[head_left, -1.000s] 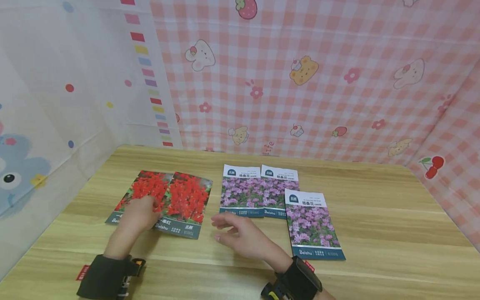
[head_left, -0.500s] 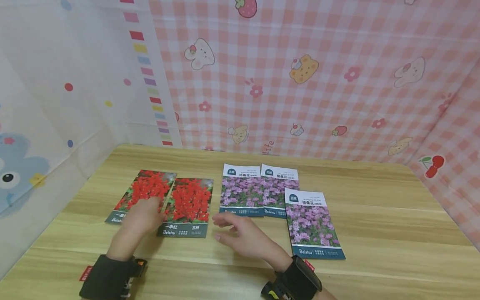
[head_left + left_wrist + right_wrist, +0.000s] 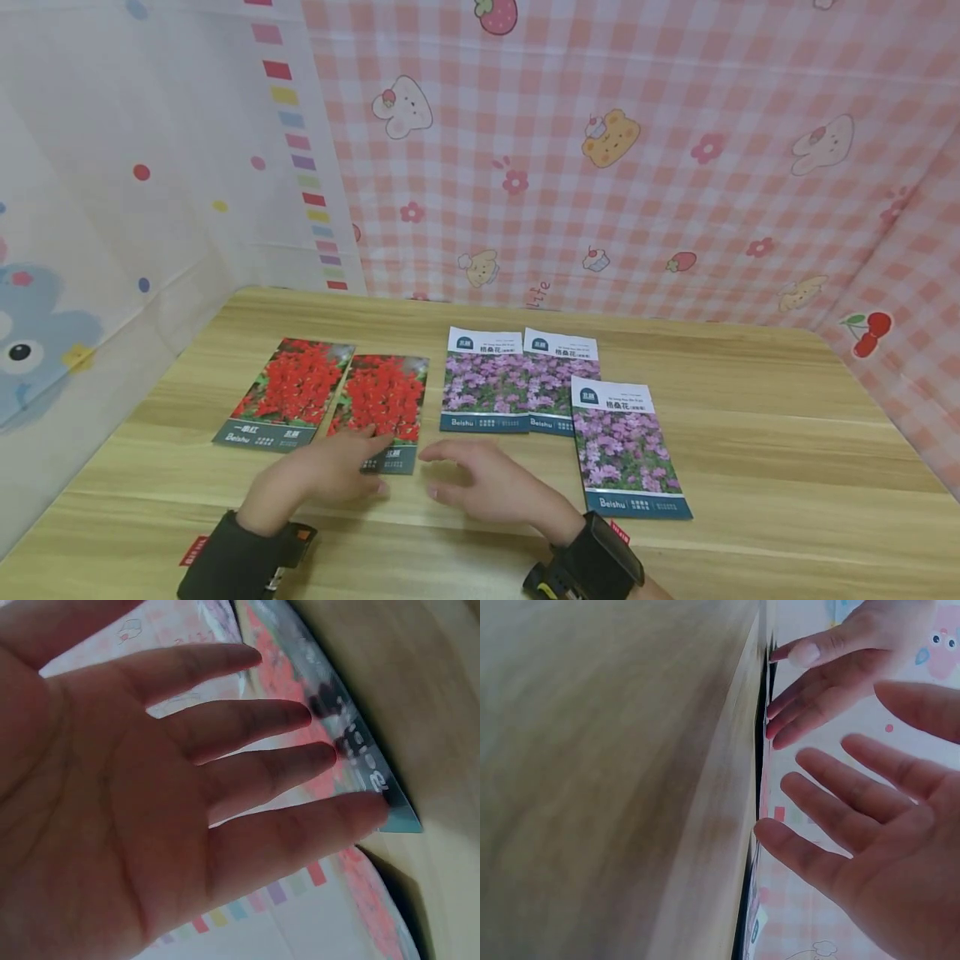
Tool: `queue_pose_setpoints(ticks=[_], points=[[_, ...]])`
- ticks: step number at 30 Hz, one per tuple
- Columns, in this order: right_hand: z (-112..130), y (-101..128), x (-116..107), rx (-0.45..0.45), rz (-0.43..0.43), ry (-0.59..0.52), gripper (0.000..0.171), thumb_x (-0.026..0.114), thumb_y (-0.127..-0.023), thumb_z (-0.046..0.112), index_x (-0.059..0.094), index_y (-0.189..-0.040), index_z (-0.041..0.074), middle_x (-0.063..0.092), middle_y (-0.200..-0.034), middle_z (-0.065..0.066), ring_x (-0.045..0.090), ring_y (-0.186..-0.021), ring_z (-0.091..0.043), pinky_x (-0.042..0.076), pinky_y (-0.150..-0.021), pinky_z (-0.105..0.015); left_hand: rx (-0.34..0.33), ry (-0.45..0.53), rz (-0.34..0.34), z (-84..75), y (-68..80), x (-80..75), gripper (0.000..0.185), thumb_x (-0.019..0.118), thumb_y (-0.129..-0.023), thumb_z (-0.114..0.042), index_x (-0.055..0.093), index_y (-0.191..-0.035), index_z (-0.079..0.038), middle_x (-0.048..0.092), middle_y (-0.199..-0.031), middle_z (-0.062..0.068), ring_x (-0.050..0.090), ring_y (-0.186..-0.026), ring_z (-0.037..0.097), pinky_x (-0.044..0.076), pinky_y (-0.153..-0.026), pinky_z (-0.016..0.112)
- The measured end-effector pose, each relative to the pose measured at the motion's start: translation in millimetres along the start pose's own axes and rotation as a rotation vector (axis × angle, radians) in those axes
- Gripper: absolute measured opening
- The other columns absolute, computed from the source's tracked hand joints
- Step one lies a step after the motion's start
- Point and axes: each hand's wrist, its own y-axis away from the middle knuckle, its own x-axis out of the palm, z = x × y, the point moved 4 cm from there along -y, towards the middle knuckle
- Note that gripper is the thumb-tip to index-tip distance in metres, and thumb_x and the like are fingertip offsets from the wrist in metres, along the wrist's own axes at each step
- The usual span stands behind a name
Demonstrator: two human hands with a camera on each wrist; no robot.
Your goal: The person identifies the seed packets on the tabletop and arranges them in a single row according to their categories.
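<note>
Two seed packets with red flowers lie side by side at the left in the head view. My left hand (image 3: 330, 471) reaches over the lower part of the right-hand red flower packet (image 3: 386, 392), its fingers extended at the printed dark band. In the left wrist view those fingers (image 3: 277, 832) are straight and spread, with tips at the packet's lower edge. The other red flower packet (image 3: 296, 379) lies tilted just left of it. My right hand (image 3: 487, 479) hovers near that packet's lower right corner, fingers relaxed and holding nothing; the right wrist view shows its bare palm (image 3: 900, 877).
Three purple flower packets lie right of the red ones: a left one (image 3: 486, 383), a middle one (image 3: 562, 383) and a nearer one (image 3: 626, 450) overlapping the middle one's corner. Patterned cloth (image 3: 652, 208) borders the wooden table (image 3: 780, 433) behind and at both sides.
The right-hand red packet has been straightened and parted from its neighbour. My left hand has since moved right from between the two onto its lower part. My right hand has barely moved.
</note>
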Motion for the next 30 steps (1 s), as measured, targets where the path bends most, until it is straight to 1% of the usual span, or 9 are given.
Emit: queue_pose_setpoints(ticks=[2,5,11,20,25,30], points=[[0.8,0.8,1.6,-0.005,0.038,0.026,0.038,0.059,-0.089,0.022,0.054,-0.125,0.009,0.054,-0.126,0.001,0.046,-0.118,-0.013,0.036,-0.099,-0.031,-0.012,-0.004,0.013,0.4,-0.9,1.8,0.066,0.068,-0.081,-0.028,0.04,-0.137,-0.004,0.027,-0.139,0.032,0.024,-0.125,0.052,0.021,-0.096,0.067],[2.7,2.1,3.4,-0.029,0.089,0.052,0.04,0.059,-0.09,0.023,0.053,-0.127,0.01,0.054,-0.126,0.002,0.047,-0.117,-0.012,0.037,-0.097,-0.028,-0.015,-0.017,0.01,0.9,-2.3,2.7,0.067,0.068,-0.081,-0.028,0.04,-0.137,-0.004,0.025,-0.14,0.033,0.021,-0.125,0.053,0.019,-0.095,0.068],[5.4,2.8,6.2,-0.084,0.148,0.097,0.043,0.059,-0.089,0.022,0.051,-0.129,0.008,0.051,-0.13,0.0,0.046,-0.118,-0.012,0.036,-0.098,-0.026,-0.021,-0.004,-0.001,2.0,-3.1,1.9,0.067,0.068,-0.081,-0.027,0.04,-0.137,-0.003,0.024,-0.141,0.031,0.018,-0.126,0.053,0.017,-0.096,0.068],[4.4,2.7,7.7,-0.125,0.152,0.134,0.043,0.059,-0.09,0.022,0.051,-0.129,0.006,0.051,-0.13,-0.003,0.045,-0.119,-0.012,0.035,-0.098,-0.025,-0.021,-0.024,-0.028,3.5,-4.5,0.8,0.065,0.067,-0.082,-0.025,0.041,-0.136,-0.002,0.026,-0.14,0.032,0.022,-0.126,0.051,0.02,-0.097,0.066],[3.6,2.4,7.3,-0.117,0.141,0.139,0.043,0.06,-0.089,0.02,0.051,-0.128,0.006,0.052,-0.129,-0.002,0.046,-0.118,-0.011,0.036,-0.098,-0.024,-0.009,-0.034,-0.039,3.6,-6.2,1.3,0.064,0.068,-0.082,-0.024,0.042,-0.136,-0.003,0.027,-0.139,0.033,0.025,-0.125,0.051,0.022,-0.096,0.066],[4.4,2.7,6.4,-0.121,0.132,0.143,0.042,0.06,-0.089,0.02,0.052,-0.128,0.006,0.053,-0.128,-0.002,0.047,-0.117,-0.011,0.036,-0.097,-0.023,-0.011,-0.054,-0.051,4.8,-8.2,2.5,0.063,0.068,-0.082,-0.024,0.042,-0.136,-0.004,0.029,-0.138,0.032,0.027,-0.123,0.052,0.023,-0.095,0.066]])
